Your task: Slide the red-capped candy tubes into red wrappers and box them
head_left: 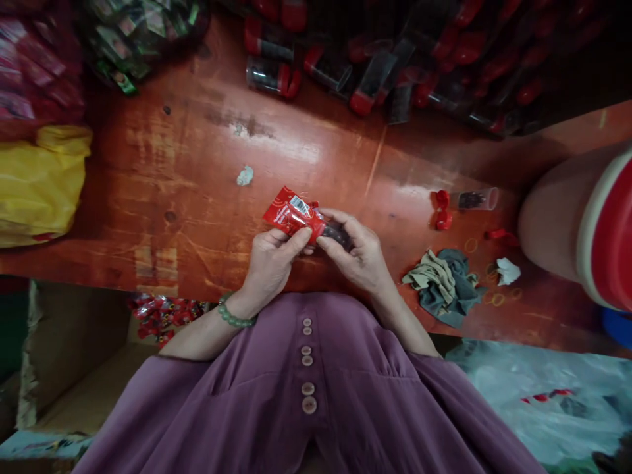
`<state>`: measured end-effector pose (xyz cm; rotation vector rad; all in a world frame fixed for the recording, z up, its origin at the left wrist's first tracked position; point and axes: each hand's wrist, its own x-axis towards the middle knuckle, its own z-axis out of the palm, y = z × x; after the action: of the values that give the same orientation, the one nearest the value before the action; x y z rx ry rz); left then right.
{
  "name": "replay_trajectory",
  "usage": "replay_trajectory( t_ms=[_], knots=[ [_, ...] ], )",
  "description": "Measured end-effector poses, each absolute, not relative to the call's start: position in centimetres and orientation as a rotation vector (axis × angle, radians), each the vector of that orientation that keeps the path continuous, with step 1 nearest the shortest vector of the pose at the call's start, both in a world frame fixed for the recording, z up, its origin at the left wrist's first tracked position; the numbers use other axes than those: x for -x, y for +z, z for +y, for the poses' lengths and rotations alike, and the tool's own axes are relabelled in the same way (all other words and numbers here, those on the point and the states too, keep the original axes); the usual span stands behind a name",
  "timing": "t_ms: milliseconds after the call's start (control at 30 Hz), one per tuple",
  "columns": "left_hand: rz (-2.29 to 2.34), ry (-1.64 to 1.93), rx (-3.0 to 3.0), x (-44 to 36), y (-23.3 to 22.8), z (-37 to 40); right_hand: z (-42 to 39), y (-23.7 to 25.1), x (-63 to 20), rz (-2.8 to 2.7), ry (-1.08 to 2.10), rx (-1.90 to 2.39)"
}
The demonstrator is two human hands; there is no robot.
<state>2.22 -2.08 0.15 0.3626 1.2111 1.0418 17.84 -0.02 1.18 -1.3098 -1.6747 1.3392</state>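
My left hand [270,262] pinches a red printed sleeve label [290,214] with a barcode, held just above the near edge of the red-brown wooden table [197,197]. My right hand [359,253] grips a small clear tube of dark contents [338,233]. The label's end sits over the tube's left end, and both hands meet there. A green bead bracelet circles my left wrist. My purple buttoned garment fills the foreground.
Several red-capped clear tubes [375,66] are piled at the table's far side. An open tube with a red cap [467,199] lies to the right, beside crumpled cloths [447,283] and rubber bands. A yellow bag [39,184] lies left. A red-and-cream container [587,224] stands far right. A cardboard box [79,355] holds red packets.
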Motion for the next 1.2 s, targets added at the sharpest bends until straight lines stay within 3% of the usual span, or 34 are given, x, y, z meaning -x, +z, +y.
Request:
replay_trajectory(
  t_ms=[133, 300, 433, 533, 733, 1000, 1200],
  knots=[
    [1.323, 0.985, -0.511, -2.2, -0.3, -2.4, -1.4, 0.6, -16.9, -1.554, 1.327, 1.396],
    [1.244, 1.014, -0.576, -1.9, -0.3, -1.9, -1.5, 0.3, -16.5, -1.751, 0.899, 1.315],
    [1.176, 1.102, -0.551, -1.6, -0.2, -1.6, -0.9, 0.6, -16.6, -1.822, 0.807, 1.219],
    [1.213, 1.086, -0.545, -1.5, -0.1, -1.6, -0.7, 0.8, -16.7, -1.813, 0.957, 1.261],
    [1.131, 1.038, -0.562, -1.5, 0.5, -1.1, -0.5, 0.1, -16.0, -1.222, 1.660, 1.209],
    [1.054, 1.100, -0.549, -1.7, 1.4, 0.3, -0.6, 0.3, -15.2, -1.314, 1.428, 1.331],
    [1.165, 1.179, -0.542, -1.5, 1.1, 0.4, -1.0, 0.3, -16.7, -1.454, 1.600, 1.226]
  ],
)
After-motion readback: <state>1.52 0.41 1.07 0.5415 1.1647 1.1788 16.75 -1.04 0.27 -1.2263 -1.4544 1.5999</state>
